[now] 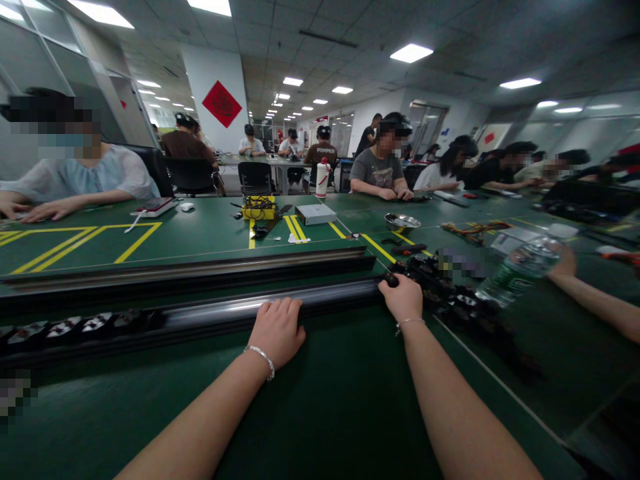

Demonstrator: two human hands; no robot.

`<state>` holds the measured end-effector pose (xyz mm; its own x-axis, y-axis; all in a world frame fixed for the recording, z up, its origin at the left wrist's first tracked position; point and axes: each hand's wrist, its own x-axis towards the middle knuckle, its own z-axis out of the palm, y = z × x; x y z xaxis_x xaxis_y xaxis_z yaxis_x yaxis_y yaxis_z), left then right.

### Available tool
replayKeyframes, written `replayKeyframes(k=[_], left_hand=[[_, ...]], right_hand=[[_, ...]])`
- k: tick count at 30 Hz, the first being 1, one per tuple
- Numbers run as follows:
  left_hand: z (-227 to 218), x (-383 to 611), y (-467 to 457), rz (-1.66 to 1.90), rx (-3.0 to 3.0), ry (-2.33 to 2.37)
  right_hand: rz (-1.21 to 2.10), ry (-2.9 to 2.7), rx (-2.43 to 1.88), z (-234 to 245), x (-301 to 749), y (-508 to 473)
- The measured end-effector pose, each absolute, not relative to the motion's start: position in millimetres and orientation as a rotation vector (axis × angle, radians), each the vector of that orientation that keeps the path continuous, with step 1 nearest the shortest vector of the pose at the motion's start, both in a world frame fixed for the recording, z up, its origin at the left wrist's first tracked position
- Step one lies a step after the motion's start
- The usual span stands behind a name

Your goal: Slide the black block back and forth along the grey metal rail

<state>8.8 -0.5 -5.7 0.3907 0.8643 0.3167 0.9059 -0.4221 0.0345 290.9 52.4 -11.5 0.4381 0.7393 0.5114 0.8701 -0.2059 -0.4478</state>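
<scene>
A long dark metal rail [220, 308], shaped like a channel, lies across the green table in front of me. My left hand [278, 331] is on its middle, fingers curled over the rail and thumb on the near side. At the rail's right end, my right hand [403, 297] pinches a small black part [391, 280]. Several black pieces with shiny faces [80, 325] sit in the left stretch of the rail. Just right of my right hand is a pile of similar black parts [460, 300].
A second rail [200, 270] lies behind the first. On the right stand a water bottle [523, 267] and a co-worker's arm [595, 300]. Farther back are a metal bowl [403, 222], a yellow box with cables [259, 207] and a white flask [323, 179]. Other people sit around.
</scene>
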Motion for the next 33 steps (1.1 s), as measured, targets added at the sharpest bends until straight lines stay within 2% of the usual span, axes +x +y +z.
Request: replayKeyframes(k=[33], left_hand=[[-1.2,9.4,-2.6,-0.402,-2.521,-1.626]], right_hand=[[-0.226,-1.378,-2.046,-4.1,292.2,50.9]])
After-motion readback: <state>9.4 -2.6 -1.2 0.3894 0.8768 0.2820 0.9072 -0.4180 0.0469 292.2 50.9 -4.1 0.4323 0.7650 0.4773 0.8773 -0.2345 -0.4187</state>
